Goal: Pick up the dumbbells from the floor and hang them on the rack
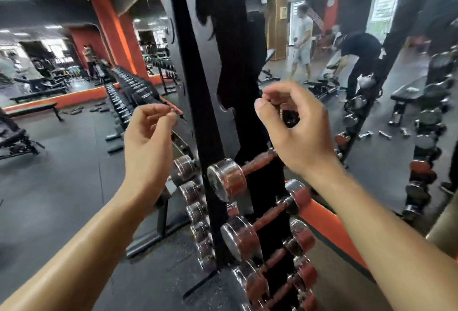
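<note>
Tall black steel rack (205,117) standing upright. Chrome-ended dumbbells with red-brown handles (238,174) hung roughly level across rack's lower half, one below another in a column, topmost near rack's mid-height.

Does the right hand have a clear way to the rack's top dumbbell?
Likely yes: the right hand sits just above the top dumbbell, with nothing between them. Whether it already holds something dark is unclear.

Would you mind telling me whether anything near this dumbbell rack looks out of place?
Yes: several small dumbbells lie scattered on the floor at the right, beyond the rack, while its upper slots stand empty. Nothing looks damaged or spilled.
</note>
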Motion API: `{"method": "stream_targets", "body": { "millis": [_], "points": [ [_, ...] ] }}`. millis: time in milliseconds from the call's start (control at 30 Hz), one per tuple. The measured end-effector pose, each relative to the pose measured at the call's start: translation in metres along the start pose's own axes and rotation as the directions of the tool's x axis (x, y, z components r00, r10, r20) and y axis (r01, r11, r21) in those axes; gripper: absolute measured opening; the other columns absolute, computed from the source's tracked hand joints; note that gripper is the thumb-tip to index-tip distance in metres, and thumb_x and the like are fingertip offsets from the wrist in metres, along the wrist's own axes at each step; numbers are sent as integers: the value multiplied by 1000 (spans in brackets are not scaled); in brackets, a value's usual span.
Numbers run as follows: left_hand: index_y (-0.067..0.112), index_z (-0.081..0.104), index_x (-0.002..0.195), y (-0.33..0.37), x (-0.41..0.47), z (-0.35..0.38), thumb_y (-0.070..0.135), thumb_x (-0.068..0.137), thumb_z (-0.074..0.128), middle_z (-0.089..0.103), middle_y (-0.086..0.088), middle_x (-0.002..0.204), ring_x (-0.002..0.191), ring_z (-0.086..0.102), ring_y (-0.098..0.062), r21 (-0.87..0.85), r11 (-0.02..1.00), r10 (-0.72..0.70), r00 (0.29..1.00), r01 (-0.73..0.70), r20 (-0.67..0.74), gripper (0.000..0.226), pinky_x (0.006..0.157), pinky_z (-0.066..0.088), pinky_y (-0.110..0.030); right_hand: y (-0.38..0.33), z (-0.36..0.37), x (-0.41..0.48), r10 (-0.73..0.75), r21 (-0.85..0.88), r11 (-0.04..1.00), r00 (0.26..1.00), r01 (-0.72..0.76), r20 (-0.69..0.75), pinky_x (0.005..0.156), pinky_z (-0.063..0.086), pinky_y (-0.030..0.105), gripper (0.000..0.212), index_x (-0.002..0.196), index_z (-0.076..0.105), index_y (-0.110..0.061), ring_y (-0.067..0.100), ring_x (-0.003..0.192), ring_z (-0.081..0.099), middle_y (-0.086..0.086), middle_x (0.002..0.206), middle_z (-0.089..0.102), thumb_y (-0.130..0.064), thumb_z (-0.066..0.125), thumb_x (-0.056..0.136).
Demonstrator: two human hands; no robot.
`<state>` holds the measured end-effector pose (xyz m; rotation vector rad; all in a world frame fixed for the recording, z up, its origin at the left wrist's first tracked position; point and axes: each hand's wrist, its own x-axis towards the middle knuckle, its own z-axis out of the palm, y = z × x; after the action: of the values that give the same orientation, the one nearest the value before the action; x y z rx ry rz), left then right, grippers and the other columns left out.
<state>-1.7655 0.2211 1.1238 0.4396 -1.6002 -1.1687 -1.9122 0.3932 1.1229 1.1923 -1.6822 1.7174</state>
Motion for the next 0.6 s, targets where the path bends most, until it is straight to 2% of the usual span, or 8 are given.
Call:
{"method": "stream_targets", "body": {
  "millis": [100, 200, 433, 600],
  "points": [
    [33, 64, 98, 10, 1, -63, 23, 100, 62, 74, 10, 101, 91, 67, -2, 30, 996, 90, 995, -89, -32, 11, 74, 50, -11, -51, 52, -7, -124, 7, 992, 992, 124, 35, 91, 55, 38, 29, 109, 71, -9, 20, 101, 68, 3, 103, 73, -33, 65, 95],
    [27, 63, 103, 15, 1, -141, 18, 101, 61, 71, 11, 100, 90, 65, 10, 85, 985, 158, 984, -152, -76, 10, 77, 48, -8, -97, 115, -22, -189, 47, 981, 978, 186, 86, 90, 55, 40, 26, 110, 71, -8, 22, 100, 68, 3, 103, 72, -30, 67, 96],
    [36, 62, 105, 21, -15, -364, 23, 101, 58, 71, 21, 104, 101, 65, 11, 275, 951, 203, 957, -143, -207, 14, 84, 47, -6, -203, 300, -81, -205, 231, 962, 948, 149, 242, 92, 54, 37, 20, 112, 70, -11, 16, 101, 67, 0, 104, 71, -24, 69, 96],
    [35, 62, 107, 30, -49, -508, 26, 98, 57, 70, 12, 111, 104, 65, 6, 393, 919, 194, 906, -33, -377, 14, 88, 47, -11, -283, 423, -137, -227, 393, 917, 902, 70, 368, 91, 55, 36, 19, 113, 69, -11, 17, 101, 67, 1, 104, 71, -21, 71, 96]
  ]
}}
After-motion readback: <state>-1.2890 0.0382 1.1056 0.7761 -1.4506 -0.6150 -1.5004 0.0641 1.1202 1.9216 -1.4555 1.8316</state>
